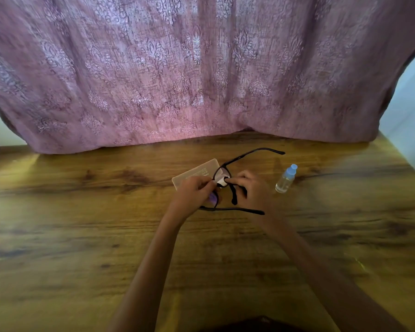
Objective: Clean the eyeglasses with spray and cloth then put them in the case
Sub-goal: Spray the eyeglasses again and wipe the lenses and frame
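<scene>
Left hand (194,190): curled round the glasses (247,154), over the table (82,212)
Right hand (249,188): pinches white cloth (222,179) on a lens
Bottle (285,179): right of hands, clear liquid inside
Case (194,172): behind hands, cannot tell what's inside

We see some tiny print on the flat pale case (189,178), just behind the left hand (194,193). The letters are too small and blurry for us to read. We cannot read any words or numbers.
</scene>
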`<action>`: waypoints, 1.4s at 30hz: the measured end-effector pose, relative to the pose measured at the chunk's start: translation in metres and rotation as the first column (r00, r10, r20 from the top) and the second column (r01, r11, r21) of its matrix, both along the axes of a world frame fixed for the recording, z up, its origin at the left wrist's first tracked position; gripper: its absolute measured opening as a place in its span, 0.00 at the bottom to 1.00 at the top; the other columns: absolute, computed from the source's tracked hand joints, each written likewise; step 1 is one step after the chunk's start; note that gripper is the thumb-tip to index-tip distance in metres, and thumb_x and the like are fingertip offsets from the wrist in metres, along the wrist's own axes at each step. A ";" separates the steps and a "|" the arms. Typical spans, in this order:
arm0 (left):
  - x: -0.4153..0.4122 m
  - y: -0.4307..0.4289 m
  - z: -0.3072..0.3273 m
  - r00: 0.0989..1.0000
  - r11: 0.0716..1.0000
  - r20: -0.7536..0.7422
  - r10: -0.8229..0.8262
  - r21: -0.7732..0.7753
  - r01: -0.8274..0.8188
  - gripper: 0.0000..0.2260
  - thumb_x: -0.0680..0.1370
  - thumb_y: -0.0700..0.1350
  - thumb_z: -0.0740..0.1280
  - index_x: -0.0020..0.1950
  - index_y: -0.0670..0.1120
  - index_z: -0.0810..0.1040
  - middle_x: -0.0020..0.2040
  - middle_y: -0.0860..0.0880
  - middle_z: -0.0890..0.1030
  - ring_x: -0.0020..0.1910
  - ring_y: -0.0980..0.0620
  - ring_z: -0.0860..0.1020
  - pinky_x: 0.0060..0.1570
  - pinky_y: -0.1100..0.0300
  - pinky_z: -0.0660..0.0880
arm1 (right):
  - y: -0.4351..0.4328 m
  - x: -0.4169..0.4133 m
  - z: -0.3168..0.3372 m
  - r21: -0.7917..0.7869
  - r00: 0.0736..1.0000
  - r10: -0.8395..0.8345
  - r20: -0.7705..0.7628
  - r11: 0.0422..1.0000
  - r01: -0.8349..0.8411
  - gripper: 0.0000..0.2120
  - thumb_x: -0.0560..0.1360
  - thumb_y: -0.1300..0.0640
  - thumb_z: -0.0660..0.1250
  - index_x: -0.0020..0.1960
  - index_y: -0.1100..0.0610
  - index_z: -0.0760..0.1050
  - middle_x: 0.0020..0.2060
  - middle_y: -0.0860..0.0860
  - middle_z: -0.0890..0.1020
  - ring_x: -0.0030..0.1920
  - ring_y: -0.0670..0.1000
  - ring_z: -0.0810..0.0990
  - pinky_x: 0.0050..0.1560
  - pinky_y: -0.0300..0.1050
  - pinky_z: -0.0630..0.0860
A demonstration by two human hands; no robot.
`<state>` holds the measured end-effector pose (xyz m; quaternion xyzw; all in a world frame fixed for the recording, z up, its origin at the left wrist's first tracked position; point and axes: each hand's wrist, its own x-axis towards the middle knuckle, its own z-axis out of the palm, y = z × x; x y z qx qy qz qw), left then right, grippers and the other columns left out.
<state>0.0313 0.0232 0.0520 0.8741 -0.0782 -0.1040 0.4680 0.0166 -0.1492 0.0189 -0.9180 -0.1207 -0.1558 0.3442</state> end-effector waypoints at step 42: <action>-0.006 -0.005 0.001 0.989 0.995 -0.145 0.014 -0.099 -0.029 0.11 0.81 0.44 0.63 0.49 0.41 0.83 0.41 0.46 0.84 0.38 0.61 0.80 0.41 0.69 0.75 | -0.001 0.008 0.007 -0.080 1.000 -0.025 0.016 0.996 0.027 0.15 0.73 0.71 0.67 0.57 0.61 0.82 0.44 0.54 0.79 0.43 0.53 0.77 0.39 0.41 0.69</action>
